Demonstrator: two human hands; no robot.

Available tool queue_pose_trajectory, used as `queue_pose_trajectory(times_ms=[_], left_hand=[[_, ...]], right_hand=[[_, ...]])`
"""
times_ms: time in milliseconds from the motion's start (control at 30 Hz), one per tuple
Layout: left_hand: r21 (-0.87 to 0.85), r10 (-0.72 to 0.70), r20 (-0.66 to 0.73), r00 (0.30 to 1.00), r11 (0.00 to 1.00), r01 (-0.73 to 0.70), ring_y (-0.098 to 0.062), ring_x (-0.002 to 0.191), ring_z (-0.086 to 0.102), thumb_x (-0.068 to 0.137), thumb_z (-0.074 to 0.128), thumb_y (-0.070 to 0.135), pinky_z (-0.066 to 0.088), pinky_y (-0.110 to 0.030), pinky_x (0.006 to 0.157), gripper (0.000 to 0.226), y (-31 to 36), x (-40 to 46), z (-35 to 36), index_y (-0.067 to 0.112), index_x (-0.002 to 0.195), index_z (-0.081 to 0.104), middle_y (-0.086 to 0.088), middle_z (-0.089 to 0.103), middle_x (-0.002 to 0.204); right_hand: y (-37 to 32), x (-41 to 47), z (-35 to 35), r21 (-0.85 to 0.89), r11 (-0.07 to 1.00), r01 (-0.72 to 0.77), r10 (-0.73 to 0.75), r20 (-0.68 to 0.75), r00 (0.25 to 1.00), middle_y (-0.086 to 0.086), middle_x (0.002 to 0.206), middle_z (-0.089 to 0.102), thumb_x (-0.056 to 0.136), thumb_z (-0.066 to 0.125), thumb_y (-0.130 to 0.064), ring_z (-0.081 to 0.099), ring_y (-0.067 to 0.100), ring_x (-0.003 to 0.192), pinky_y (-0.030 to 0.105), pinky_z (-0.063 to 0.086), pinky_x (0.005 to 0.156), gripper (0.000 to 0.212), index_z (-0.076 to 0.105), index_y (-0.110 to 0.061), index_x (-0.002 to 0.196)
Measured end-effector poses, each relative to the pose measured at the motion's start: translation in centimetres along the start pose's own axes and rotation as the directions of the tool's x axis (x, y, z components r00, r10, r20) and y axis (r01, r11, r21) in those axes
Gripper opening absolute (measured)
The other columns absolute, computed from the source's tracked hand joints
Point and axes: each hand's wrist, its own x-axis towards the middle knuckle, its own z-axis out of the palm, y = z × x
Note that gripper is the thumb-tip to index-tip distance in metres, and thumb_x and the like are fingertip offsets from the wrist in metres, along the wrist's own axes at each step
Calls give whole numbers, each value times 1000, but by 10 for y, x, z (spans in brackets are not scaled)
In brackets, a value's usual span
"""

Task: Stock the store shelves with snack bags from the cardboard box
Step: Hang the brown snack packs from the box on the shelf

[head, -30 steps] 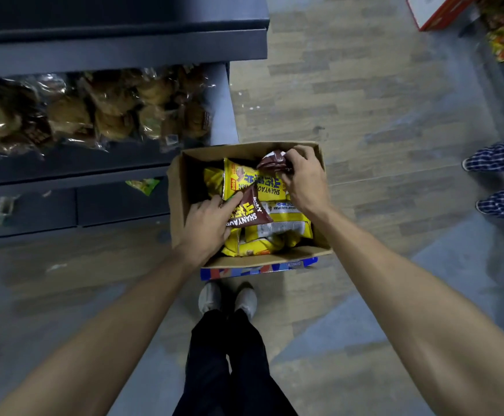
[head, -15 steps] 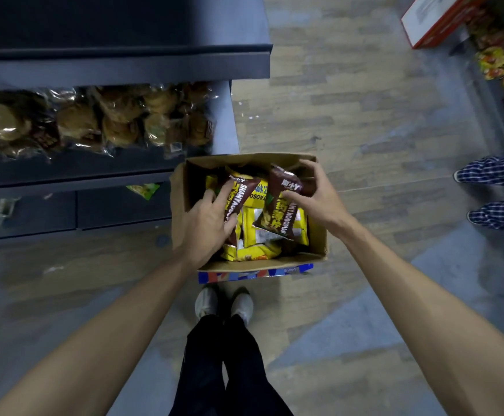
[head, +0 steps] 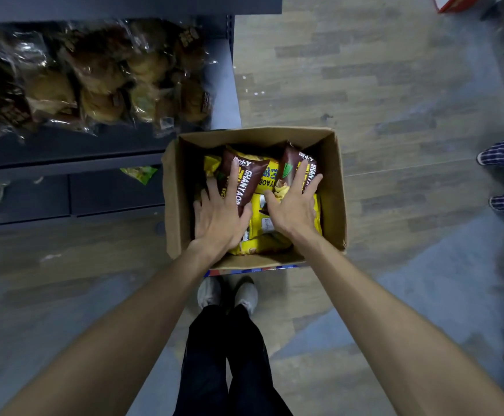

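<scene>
Cardboard box (head: 333, 187) open on wood-look floor (head: 394, 85), just beside dark shelf unit (head: 65, 151); yellow snack bags (head: 274, 235) inside, two brown snack bags on top; left hand (head: 219, 219) grips left brown bag (head: 246, 181), fingers spread over front, thumb under edge; right hand (head: 291, 205) grips right brown bag (head: 294, 163) likewise; wrapped buns (head: 94, 79) on shelf; white shoes (head: 228, 292) below box.
</scene>
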Motion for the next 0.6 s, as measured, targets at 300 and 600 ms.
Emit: queue_pose_trajectory(times_ms=[300, 600], left_hand=[[24, -9, 39, 999, 1000, 8, -43, 115, 43, 88, 50, 49, 43, -54, 92, 93, 2, 2, 1, 30, 153, -14, -25, 27, 143], [-32, -12, 8, 1000, 999, 12, -31, 100, 62, 87, 61, 49, 52, -41, 77, 76, 6, -11, -56, 29, 150, 24, -10, 49, 130]], right_hand=[[4, 7, 1, -209, 978, 6, -16, -44, 999, 23, 154, 21, 91, 53, -55, 34, 40, 132, 47, 32, 105, 92, -1, -21, 157], [0, -35, -24, -172, 978, 121, -138, -93, 986, 9, 137, 42, 89, 64, -35, 49, 29, 119, 40, 45, 87, 77, 21, -31, 152]])
